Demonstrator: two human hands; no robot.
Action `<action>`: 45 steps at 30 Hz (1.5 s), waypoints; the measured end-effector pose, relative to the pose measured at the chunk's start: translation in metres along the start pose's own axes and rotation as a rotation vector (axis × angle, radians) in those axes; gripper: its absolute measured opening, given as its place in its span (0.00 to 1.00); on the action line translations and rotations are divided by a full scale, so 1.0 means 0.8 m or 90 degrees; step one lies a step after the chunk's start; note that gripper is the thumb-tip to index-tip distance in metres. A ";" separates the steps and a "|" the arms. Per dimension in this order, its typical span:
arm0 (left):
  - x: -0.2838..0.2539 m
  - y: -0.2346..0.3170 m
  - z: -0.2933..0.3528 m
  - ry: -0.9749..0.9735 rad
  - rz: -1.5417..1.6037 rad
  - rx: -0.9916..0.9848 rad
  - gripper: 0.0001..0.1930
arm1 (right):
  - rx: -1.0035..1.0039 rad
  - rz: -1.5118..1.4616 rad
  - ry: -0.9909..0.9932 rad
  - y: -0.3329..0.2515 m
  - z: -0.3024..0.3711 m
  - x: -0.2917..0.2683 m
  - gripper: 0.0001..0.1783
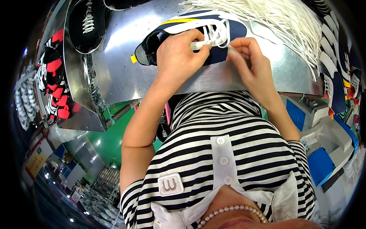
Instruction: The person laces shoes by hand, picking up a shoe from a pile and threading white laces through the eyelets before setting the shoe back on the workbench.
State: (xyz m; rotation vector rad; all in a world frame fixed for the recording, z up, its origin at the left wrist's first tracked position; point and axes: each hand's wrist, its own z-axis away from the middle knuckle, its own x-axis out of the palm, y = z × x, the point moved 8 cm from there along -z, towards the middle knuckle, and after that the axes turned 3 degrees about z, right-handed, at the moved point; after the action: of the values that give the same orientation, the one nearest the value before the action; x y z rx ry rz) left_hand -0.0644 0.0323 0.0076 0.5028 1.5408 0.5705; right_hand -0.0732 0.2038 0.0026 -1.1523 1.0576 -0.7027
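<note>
A navy sneaker (238, 29) with white stripes and a yellow strip lies on its side on the metal table, its toe to the right. White shoelace (219, 33) runs through its eyelets and stands up in loose loops. My left hand (177, 55) is closed over the shoe near its dark collar, thumb and forefinger at the lacing. What the other left fingers touch is hidden. Beside the front of the shoe, my right hand (251, 63) pinches the lace between thumb and fingertips.
A heap of white laces (274, 19) covers the table's far right. A black laced shoe (87, 26) lies at the far left. Red, black and white shoe pieces (55, 76) hang beyond the left edge. More navy shoes (335, 76) are stacked at the right, above grey-and-blue equipment (324, 164).
</note>
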 end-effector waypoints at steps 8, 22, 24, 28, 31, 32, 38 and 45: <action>-0.003 0.009 0.003 0.019 0.032 0.049 0.13 | -0.039 0.087 -0.026 0.015 -0.004 0.015 0.08; 0.001 0.018 0.033 0.038 0.067 0.200 0.09 | -0.147 0.189 -0.047 0.010 -0.025 0.051 0.07; 0.000 0.021 0.035 0.025 0.064 0.233 0.09 | -0.134 0.258 -0.057 0.007 -0.018 0.051 0.08; -0.012 0.034 0.042 0.078 -0.011 0.295 0.06 | -0.045 0.228 -0.049 0.018 0.004 0.034 0.09; -0.026 0.022 0.059 0.130 -0.073 0.265 0.07 | 0.059 0.277 -0.037 0.005 0.015 -0.046 0.12; -0.027 0.026 0.061 0.131 -0.073 0.288 0.07 | -0.017 0.285 0.059 -0.022 0.004 -0.076 0.13; -0.027 0.036 0.070 0.163 -0.121 0.345 0.07 | -0.315 0.515 -0.172 -0.061 -0.030 0.071 0.13; -0.025 0.026 0.075 0.161 -0.109 0.350 0.09 | -0.156 0.313 -0.283 -0.039 -0.069 0.081 0.10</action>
State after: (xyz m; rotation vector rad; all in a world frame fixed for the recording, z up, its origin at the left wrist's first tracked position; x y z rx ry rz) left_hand -0.0043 0.0390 0.0353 0.7229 1.9699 0.0675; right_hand -0.0979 0.1171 0.0106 -1.1238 1.0014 0.0737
